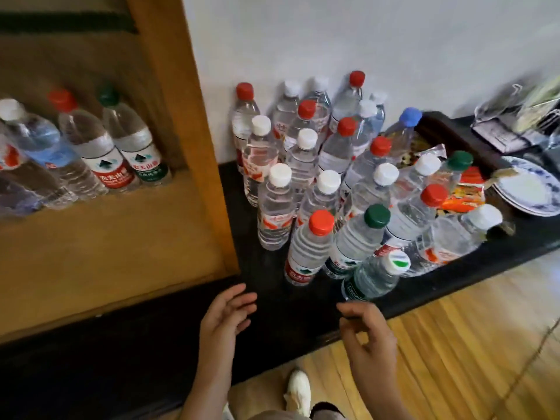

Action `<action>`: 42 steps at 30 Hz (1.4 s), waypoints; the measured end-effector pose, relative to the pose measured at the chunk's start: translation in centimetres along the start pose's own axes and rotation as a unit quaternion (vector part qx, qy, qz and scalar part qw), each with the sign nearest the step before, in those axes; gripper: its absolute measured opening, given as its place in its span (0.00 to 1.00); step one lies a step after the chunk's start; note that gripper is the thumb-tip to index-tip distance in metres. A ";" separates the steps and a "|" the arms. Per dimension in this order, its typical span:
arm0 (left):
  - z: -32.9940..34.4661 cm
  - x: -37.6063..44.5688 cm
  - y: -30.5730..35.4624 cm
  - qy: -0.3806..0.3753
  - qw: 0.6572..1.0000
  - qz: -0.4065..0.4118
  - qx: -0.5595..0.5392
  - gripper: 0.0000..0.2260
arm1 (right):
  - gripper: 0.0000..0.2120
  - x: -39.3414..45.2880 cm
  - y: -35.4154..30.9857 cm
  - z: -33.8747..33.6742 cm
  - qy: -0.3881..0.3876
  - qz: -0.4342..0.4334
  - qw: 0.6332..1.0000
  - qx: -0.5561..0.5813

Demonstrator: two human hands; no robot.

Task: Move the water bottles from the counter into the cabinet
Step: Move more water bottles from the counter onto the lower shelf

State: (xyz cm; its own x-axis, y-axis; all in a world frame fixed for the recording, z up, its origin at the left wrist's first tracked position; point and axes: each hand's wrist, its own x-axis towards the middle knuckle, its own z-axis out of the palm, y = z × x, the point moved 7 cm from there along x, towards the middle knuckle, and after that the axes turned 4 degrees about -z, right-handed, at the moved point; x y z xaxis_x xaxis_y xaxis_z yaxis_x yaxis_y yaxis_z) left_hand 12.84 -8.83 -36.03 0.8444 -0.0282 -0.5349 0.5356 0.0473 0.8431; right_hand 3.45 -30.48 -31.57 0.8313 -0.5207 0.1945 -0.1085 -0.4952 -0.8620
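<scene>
Several clear water bottles with red, white, green and blue caps stand packed together on the black counter (pixel 272 298) against the white wall. Nearest me are a red-capped bottle (pixel 306 250), a green-capped bottle (pixel 354 241) and a white-capped bottle with a green dot (pixel 375 275). Inside the wooden cabinet (pixel 121 237) on the left, several bottles (pixel 106 147) stand in a row at the back of the shelf. My left hand (pixel 224 316) hovers open over the counter's front edge. My right hand (pixel 366 334) is empty, its fingers loosely curled and apart, just in front of the white-capped bottle.
A dark tray with snack packets (pixel 463 192) sits behind the bottles at the right. Stacked blue-and-white plates (pixel 530 192) and a wire rack (pixel 521 122) lie further right. The cabinet's wooden side post (pixel 200 147) stands between shelf and bottles. Wooden floor and my shoe (pixel 298 392) show below.
</scene>
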 end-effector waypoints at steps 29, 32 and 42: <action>11.8 0.8 3.3 -0.060 0.972 0.204 0.103 0.32 | 0.34 5.8 7.0 -2.8 -0.078 0.122 0.983 0.111; 10.3 0.0 2.7 -0.068 0.973 0.195 0.104 0.32 | 0.34 5.1 6.2 -2.5 -0.085 0.123 0.982 0.112; -3.1 -2.8 0.6 0.018 0.989 0.144 0.021 0.31 | 0.33 1.2 -0.5 4.3 -0.191 0.100 0.971 0.105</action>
State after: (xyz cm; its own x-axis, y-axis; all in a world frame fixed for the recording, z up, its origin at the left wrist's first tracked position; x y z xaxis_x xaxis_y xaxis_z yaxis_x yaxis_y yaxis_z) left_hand 10.76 -5.64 -34.16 0.9618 0.0156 -0.2732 0.2731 0.0070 0.9620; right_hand 6.84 -27.80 -32.92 0.9508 -0.2768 -0.1393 -0.2079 -0.2365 -0.9491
